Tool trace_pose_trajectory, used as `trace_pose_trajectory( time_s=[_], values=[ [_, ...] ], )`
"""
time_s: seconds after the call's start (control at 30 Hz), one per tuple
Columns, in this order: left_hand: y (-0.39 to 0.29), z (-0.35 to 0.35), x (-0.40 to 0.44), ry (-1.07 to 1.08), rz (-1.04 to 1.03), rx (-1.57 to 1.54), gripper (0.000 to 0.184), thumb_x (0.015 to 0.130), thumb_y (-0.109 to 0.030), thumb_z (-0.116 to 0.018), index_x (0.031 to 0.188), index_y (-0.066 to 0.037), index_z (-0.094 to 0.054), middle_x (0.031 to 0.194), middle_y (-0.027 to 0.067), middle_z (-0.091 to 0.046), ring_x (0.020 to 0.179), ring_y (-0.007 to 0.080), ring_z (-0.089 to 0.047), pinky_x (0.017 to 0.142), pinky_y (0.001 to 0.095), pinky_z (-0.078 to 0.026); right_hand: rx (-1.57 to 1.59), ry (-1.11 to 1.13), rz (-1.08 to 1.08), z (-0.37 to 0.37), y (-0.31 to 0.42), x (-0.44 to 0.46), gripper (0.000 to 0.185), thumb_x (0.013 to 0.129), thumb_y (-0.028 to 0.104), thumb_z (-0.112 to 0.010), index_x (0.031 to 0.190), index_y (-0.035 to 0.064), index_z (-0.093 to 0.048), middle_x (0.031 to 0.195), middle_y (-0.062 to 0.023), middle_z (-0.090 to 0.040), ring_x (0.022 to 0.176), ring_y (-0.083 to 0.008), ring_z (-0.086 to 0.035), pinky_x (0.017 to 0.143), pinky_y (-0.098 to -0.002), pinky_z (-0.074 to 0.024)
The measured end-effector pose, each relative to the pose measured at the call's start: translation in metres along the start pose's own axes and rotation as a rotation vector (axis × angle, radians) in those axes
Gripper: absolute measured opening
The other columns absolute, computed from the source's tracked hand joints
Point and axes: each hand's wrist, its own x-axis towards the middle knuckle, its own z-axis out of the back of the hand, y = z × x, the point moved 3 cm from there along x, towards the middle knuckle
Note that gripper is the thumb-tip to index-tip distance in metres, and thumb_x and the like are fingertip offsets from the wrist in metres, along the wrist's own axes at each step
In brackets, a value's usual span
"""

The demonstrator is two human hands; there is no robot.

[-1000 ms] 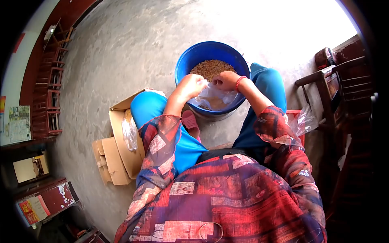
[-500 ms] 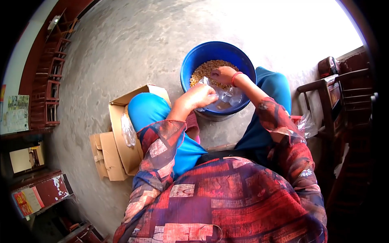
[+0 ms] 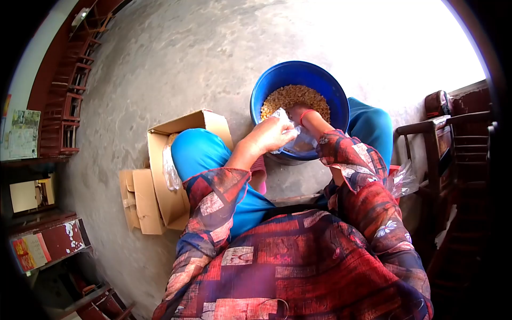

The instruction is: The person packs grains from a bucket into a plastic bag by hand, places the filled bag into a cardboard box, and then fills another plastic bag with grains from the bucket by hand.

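Note:
A blue bucket stands between my knees, holding a layer of yellow-brown kernels that look like dried corn. At its near rim my left hand is closed on the gathered edge of a clear plastic bag, whose lower part hangs inside the bucket. My right hand, with a red bracelet at the wrist, reaches down into the bucket beside the bag's mouth, close to the kernels. Its fingers are in shade and partly hidden, so their grip does not show.
An open cardboard box stands left of my left knee, with a clear plastic bag over its side. Right of my leg lies another clear bag beside a wooden chair. Wooden chairs line the left wall.
My right hand has gone lower into the bucket, by the bag's mouth. My left hand keeps hold of the bag. The whole view has shifted slightly.

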Motion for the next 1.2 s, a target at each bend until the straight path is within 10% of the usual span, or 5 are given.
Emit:
trace_pose_trajectory(
  time_s=[0.27, 0.5, 0.83, 1.0, 1.2],
  values=[
    [0.014, -0.003, 0.009, -0.146, 0.134, 0.018, 0.024, 0.078, -0.026, -0.055, 0.078, -0.003, -0.059, 0.069, 0.0166, -0.057, 0.066, 0.0312, -0.057, 0.059, 0.0369, -0.043, 0.177, 0.172, 0.013, 0.015, -0.013, -0.013, 0.015, 0.077, 0.017, -0.054, 0.087, 0.0067, -0.057, 0.072, -0.0067, -0.054, 0.059, -0.0186, -0.051, 0.05, -0.0316, -0.0395],
    [0.019, 0.019, 0.01, -0.551, 0.222, 0.197, 0.024, 0.084, -0.026, -0.044, 0.081, -0.006, -0.056, 0.071, 0.0183, -0.057, 0.07, 0.0364, -0.055, 0.058, 0.042, -0.043, 1.719, 0.067, 0.139, 0.103, 0.029, -0.078, 0.007, 0.081, 0.013, -0.052, 0.083, 0.0082, -0.056, 0.06, 0.0025, -0.045, 0.043, -0.0031, -0.035, 0.035, -0.0164, -0.0223],
    [0.033, 0.019, 0.025, -0.516, 0.196, -0.054, 0.029, 0.088, -0.023, -0.038, 0.08, -0.004, -0.059, 0.069, 0.0118, -0.06, 0.064, 0.0218, -0.059, 0.059, 0.0325, -0.045, 1.652, 0.31, 0.131, 0.089, 0.055, -0.107, 0.009, 0.08, 0.014, -0.051, 0.084, 0.0078, -0.056, 0.062, 0.0034, -0.045, 0.042, -0.0013, -0.03, 0.034, -0.0166, -0.0177],
    [0.031, 0.018, 0.024, -0.567, 0.105, -0.007, 0.028, 0.088, -0.022, -0.04, 0.081, -0.003, -0.059, 0.062, 0.0091, -0.058, 0.056, 0.0138, -0.055, 0.053, 0.0282, -0.043, 1.666, 0.021, 0.0, 0.056, 0.046, -0.077, 0.018, 0.078, 0.01, -0.049, 0.093, 0.0049, -0.056, 0.069, -0.0047, -0.051, 0.057, -0.0141, -0.049, 0.046, -0.0252, -0.0422],
    [0.035, 0.016, 0.024, -0.472, 0.158, -0.031, 0.023, 0.084, -0.022, -0.046, 0.085, -0.003, -0.059, 0.073, 0.013, -0.059, 0.068, 0.0232, -0.057, 0.06, 0.0326, -0.044, 1.125, -0.102, 0.061, 0.047, 0.04, -0.073, 0.035, 0.075, 0.014, -0.052, 0.108, 0.0056, -0.049, 0.084, -0.005, -0.053, 0.07, -0.0126, -0.051, 0.055, -0.0248, -0.046]
  ],
)
